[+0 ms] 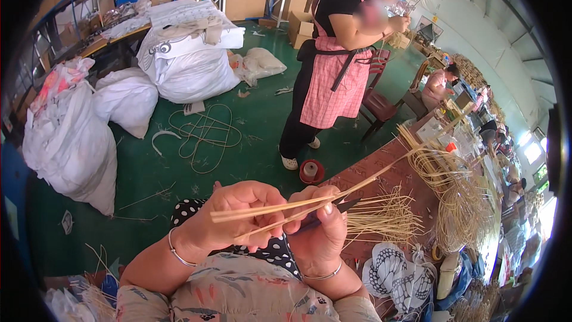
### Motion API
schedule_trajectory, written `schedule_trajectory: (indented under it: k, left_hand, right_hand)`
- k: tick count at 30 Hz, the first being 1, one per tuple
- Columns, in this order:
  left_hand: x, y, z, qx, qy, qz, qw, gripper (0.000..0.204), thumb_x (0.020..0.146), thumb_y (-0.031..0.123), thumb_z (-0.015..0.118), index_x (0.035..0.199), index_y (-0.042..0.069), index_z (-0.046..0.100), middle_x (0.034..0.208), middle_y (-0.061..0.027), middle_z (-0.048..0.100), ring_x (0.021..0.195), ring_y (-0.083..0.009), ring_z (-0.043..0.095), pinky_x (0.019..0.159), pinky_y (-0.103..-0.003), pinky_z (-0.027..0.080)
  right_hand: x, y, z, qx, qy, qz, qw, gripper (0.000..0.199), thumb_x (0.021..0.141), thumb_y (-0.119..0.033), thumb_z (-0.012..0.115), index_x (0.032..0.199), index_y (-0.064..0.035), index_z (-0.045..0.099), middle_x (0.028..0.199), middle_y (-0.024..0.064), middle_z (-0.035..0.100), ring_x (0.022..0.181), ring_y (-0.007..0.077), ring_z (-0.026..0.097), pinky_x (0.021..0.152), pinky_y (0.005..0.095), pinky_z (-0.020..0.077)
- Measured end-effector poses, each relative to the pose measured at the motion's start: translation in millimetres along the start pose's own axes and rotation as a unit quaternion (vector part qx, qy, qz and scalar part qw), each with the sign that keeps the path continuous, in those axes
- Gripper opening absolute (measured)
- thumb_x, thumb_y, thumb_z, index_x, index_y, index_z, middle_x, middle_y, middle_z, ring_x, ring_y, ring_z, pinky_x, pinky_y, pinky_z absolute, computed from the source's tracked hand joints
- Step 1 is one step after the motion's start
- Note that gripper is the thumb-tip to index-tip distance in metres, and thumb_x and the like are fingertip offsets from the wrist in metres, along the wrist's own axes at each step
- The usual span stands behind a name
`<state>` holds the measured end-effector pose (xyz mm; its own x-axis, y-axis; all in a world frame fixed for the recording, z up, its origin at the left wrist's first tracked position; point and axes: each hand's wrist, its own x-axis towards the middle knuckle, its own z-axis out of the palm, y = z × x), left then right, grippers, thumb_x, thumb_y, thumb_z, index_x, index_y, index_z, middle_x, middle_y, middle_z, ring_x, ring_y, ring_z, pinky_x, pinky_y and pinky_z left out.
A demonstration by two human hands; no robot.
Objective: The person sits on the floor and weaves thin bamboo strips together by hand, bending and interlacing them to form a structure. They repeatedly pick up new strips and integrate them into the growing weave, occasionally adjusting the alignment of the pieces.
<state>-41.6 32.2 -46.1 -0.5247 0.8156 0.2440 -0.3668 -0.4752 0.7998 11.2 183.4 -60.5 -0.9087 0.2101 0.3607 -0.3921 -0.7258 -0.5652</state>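
Long, thin bamboo strips (271, 209) run slantwise across both my hands, their near ends splayed apart at the left and their far ends reaching up over the table at the right. My left hand (241, 214) is closed, its bent fingers round the strips near those splayed ends. Thumb against fingers, my right hand (322, 223) pinches the strips farther along. A dark pointed blade (349, 204) juts out beside the right thumb; its handle is hidden in that hand. Just beyond lies a pile of cut bamboo strips (384, 217) on the reddish-brown table (357, 173).
Bundles of bent strips (459, 203) and a black-and-white butterfly-patterned piece (399, 277) lie at the right. Ahead stands a person in a pink checked apron (333, 89), near a red bucket (311, 171). White sacks (77, 143) and a loose cord coil (205, 137) are on the green floor.
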Motion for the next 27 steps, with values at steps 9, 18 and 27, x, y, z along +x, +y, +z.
schedule_trajectory:
  k: [9, 18, 27]
  left_hand:
    - [-5, -3, 2, 0.258, 0.091, 0.198, 0.941, 0.059, 0.066, 0.004, 0.074, 0.117, -0.002, 0.043, 0.099, -0.0137, 0.056, 0.082, -0.013, 0.057, 0.064, -0.024, 0.047]
    - [-4, -5, 15, 0.239, 0.146, 0.149, 0.948, 0.026, 0.075, -0.001, 0.065, 0.098, -0.005, 0.053, 0.077, -0.0043, 0.058, 0.064, -0.0058, 0.054, 0.055, -0.017, 0.045]
    - [-6, 10, 22, 0.313, 0.099, 0.136, 0.935, 0.012, 0.079, 0.003, 0.062, 0.09, -0.003, 0.059, 0.074, -0.0036, 0.061, 0.066, -0.0049, 0.056, 0.054, -0.018, 0.044]
  right_hand:
    - [-7, 2, 1, 0.01, 0.079, 0.018, 0.997, 0.016, 0.079, -0.019, 0.06, 0.081, -0.0086, 0.048, 0.067, 0.0107, 0.056, 0.054, 0.0184, 0.052, 0.049, 0.0283, 0.0433]
    - [-8, 3, 10, -0.107, 0.084, -0.09, 0.987, 0.014, 0.079, -0.014, 0.06, 0.078, -0.0052, 0.049, 0.065, 0.0116, 0.057, 0.056, 0.0177, 0.053, 0.053, 0.0282, 0.0432]
    - [-10, 6, 7, -0.142, 0.028, -0.135, 0.98, 0.016, 0.077, -0.012, 0.064, 0.082, -0.001, 0.054, 0.068, 0.013, 0.058, 0.059, 0.0175, 0.055, 0.056, 0.0274, 0.0457]
